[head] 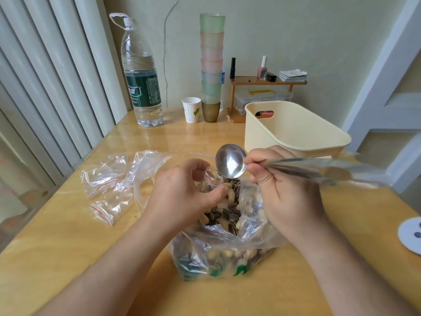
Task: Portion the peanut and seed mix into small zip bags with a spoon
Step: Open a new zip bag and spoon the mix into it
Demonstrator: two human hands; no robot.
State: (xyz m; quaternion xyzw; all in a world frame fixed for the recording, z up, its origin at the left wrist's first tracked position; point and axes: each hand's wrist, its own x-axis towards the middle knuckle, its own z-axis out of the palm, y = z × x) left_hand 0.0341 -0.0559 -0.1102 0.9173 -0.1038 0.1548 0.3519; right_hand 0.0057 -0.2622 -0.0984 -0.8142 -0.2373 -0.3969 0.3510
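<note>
Peanut and seed mix sits in a big clear bag on the worktop; left grip pinches a small zip bag, right grip clasps the empty spoon.

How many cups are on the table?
About 9: a white paper cup by the water bottle, and a stack of roughly eight colored cups beside it, brown one at the bottom. Some stacked cups blend together, so the count may be off.
</note>
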